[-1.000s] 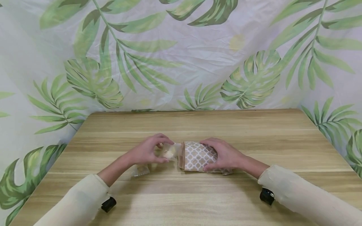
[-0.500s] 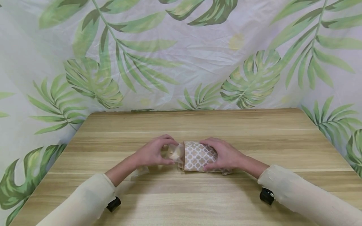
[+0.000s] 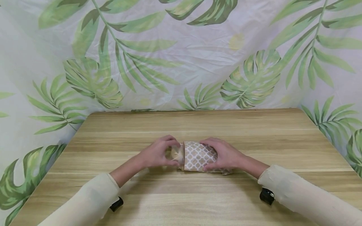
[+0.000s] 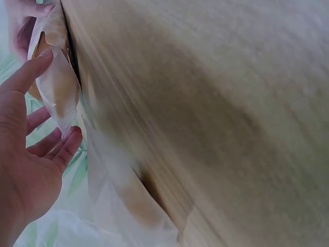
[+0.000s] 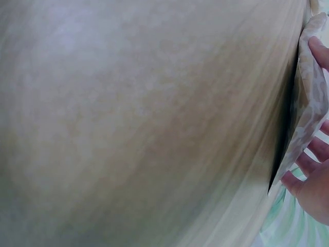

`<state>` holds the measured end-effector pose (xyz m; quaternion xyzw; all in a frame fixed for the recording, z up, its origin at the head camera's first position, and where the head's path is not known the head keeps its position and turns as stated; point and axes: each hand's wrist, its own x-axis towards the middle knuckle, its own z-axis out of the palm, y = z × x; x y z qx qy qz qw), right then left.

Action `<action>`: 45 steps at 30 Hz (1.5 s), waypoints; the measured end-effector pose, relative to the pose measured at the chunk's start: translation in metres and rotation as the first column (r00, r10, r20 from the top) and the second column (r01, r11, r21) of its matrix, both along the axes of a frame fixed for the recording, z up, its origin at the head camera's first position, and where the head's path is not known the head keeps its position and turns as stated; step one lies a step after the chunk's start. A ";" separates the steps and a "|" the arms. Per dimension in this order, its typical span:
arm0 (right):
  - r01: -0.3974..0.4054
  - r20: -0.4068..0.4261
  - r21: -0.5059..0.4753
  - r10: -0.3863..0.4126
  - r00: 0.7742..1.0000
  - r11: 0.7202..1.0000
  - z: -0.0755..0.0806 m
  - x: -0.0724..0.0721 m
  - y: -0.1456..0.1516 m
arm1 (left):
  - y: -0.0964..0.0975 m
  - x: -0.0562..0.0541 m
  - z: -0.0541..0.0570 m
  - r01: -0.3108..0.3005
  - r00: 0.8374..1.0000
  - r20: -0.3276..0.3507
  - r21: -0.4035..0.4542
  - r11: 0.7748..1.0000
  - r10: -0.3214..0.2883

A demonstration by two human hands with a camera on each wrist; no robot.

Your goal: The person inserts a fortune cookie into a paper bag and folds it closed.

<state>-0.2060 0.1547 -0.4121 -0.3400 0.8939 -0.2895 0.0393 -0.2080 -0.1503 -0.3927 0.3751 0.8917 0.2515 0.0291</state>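
Observation:
A tan paper bag with a white lattice pattern [image 3: 195, 157] lies on its side on the wooden table, its mouth facing left. My right hand [image 3: 227, 154] grips the bag's closed end between thumb and fingers; the same patterned paper shows beside that hand in the right wrist view. At the mouth, my left hand [image 3: 156, 153] holds a clear-wrapped pale yellowish item [image 3: 176, 153], partly inside the bag. In the left wrist view the thumb presses on the clear wrapper [image 4: 59, 90], with the fingers at its other side. What the wrapper contains is too blurred to tell.
Another clear packet [image 4: 131, 188] lies on the table near the left wrist, mostly hidden by the forearm in the head view. The wood-grain table [image 3: 198, 194] reaches back to a leaf-print cloth [image 3: 198, 56]. Black wrist devices sit under both sleeves.
My left hand has moved right with the wrapped item, bringing it from just outside the bag's mouth into it. The right hand and the bag have stayed in place.

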 end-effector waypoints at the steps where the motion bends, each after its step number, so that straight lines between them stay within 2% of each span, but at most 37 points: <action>1: -0.001 -0.002 0.001 0.001 1.000 1.000 0.000 0.000 0.000 | 0.001 0.001 0.001 0.004 1.000 -0.005 -0.007 1.000 -0.004; 5: -0.004 -0.007 0.001 0.004 1.000 1.000 -0.001 0.000 0.000 | 0.000 0.001 0.001 0.028 0.999 -0.017 -0.031 0.999 -0.028; 13: -0.011 -0.009 0.003 0.011 1.000 1.000 0.000 0.000 0.000 | -0.010 0.001 0.003 0.077 0.996 0.048 -0.061 0.995 -0.074; 21: -0.012 -0.012 0.003 0.012 1.000 1.000 0.000 0.001 -0.001 | -0.009 0.001 0.000 0.011 0.989 0.150 0.000 1.000 -0.011; 24: -0.012 -0.012 0.001 0.012 1.000 1.000 0.000 0.001 -0.001 | -0.008 0.002 0.000 -0.006 0.986 0.167 0.014 1.000 0.004; 31: -0.008 -0.010 0.004 0.008 1.000 1.000 0.000 0.001 0.000 | -0.006 0.004 0.001 -0.028 0.988 0.153 0.025 0.999 0.024; 37: -0.007 -0.011 0.004 0.007 1.000 1.000 0.000 0.001 0.000 | -0.003 0.003 -0.001 -0.048 0.993 0.111 0.021 0.999 0.045; 40: -0.004 -0.014 0.005 0.004 1.000 1.000 0.001 0.001 0.000 | -0.002 0.003 -0.002 -0.039 0.994 0.105 0.041 0.998 0.035; 45: -0.006 -0.019 0.003 0.006 1.000 1.000 0.001 0.001 -0.001 | -0.002 0.003 0.000 -0.010 0.991 0.134 0.056 0.998 0.002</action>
